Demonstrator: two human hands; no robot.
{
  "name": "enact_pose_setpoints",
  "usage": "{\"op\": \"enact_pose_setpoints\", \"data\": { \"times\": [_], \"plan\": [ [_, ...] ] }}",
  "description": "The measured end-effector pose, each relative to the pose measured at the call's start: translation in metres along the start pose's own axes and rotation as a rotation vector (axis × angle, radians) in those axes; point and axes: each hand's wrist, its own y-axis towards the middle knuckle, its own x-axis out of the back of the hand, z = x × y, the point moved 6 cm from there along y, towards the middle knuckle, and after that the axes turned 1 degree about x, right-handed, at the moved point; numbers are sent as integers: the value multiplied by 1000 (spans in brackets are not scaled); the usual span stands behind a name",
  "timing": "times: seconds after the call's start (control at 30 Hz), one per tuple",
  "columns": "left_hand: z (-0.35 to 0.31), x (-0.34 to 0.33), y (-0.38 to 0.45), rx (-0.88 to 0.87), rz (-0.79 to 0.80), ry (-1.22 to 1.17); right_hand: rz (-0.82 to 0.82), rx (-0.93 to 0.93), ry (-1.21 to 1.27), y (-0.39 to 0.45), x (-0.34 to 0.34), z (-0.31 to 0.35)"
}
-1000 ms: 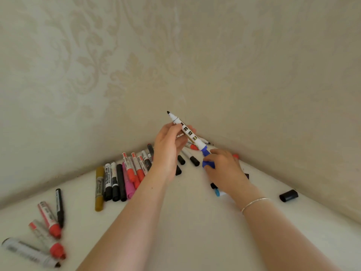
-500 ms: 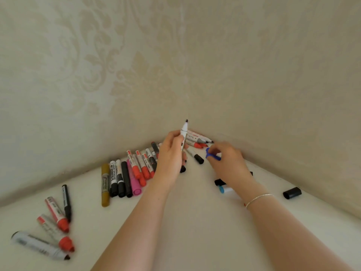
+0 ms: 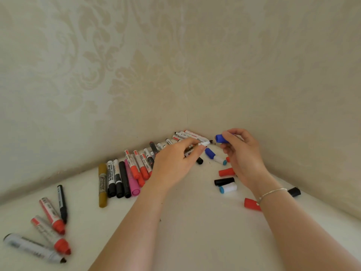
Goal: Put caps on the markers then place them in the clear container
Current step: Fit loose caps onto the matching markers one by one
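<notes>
A: What is held by each hand?

B: An uncapped marker (image 3: pixel 205 143) is pinched in the left hand (image 3: pixel 173 163), its dark tip aimed at the blue cap (image 3: pixel 220 138). That cap is gripped by the right hand's (image 3: pixel 244 153) fingers, just right of the tip, not yet touching.

A: And relative to the marker?

B: A row of markers (image 3: pixel 125 177) is laid to its left. Loose caps (image 3: pixel 226 182) are scattered below and right of it. No clear container is seen.
</notes>
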Motion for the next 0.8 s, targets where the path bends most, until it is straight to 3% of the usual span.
{"op": "enact_pose_setpoints", "data": {
  "times": [0.37,0.8],
  "plan": [
    [-4,-7,1,-15,40,127,158,10,-128,-11,-15,0],
    [-10,-9,0,-110,-43,214,64,71,-83,-15,-10,7]
  ]
}}
